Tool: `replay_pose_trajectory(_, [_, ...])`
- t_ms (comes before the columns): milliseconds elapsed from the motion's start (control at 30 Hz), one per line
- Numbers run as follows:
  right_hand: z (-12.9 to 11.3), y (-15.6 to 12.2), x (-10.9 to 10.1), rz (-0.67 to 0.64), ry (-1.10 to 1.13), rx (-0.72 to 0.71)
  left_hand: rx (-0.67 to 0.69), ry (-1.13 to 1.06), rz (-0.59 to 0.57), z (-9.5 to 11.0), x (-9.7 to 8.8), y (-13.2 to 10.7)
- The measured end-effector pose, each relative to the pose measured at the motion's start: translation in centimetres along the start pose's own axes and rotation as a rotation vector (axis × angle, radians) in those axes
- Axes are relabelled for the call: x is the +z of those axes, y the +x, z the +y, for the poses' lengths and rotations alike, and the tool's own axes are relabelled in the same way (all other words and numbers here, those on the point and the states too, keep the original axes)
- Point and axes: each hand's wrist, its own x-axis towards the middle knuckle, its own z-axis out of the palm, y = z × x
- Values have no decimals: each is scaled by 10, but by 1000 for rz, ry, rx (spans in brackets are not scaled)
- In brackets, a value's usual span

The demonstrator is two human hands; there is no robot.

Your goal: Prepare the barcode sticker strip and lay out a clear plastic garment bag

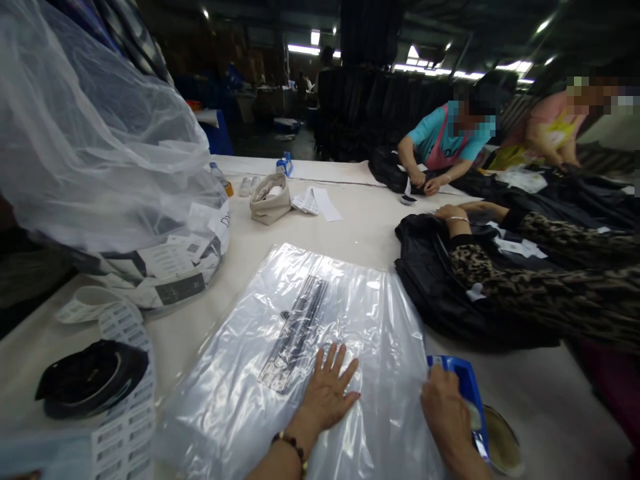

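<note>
A clear plastic bag (pixel 385 320), with a block of black print, lies flat on the table before me; it seems to top a stack. My left hand (pixel 331 387) rests palm down on it, fingers spread, a beaded bracelet at the wrist. At the bag's right edge, my right hand (pixel 447 408) is closed around a blue tape dispenser (pixel 465 377), its fingers curled over the near side. Beside the dispenser sits a brownish round object (pixel 503 443), partly hidden, perhaps a tape roll.
Left are a large filled plastic sack (pixel 115 167), label strips (pixel 127 400) and a black cap-like item (pixel 93 380). Farther back stand a beige fabric pouch (pixel 270 199) and another blue dispenser (pixel 285 164). Right, a co-worker's leopard-print sleeve (pixel 540 280) crosses black garments (pixel 425 273); two more people work beyond.
</note>
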Motion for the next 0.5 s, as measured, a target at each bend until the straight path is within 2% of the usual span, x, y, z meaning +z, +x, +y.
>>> replay_pose_trajectory(200, [-8, -2, 22, -186, 161, 25, 1, -48, -37, 4, -9, 7])
replay_pose_trajectory(300, [-4, 1, 28, -224, 150, -6, -95, -96, -27, 6, -15, -10])
replay_pose_trajectory(333, [-3, 2, 29, -231, 138, -18, -185, -108, 34, 5, -14, -24])
replay_pose_trajectory(400, [2, 5, 32, -252, 114, -47, -438, -136, 252, -3, -8, -67])
replay_pose_trajectory(500, [9, 9, 39, -294, 100, -93, -840, -296, 608, -16, 6, -152])
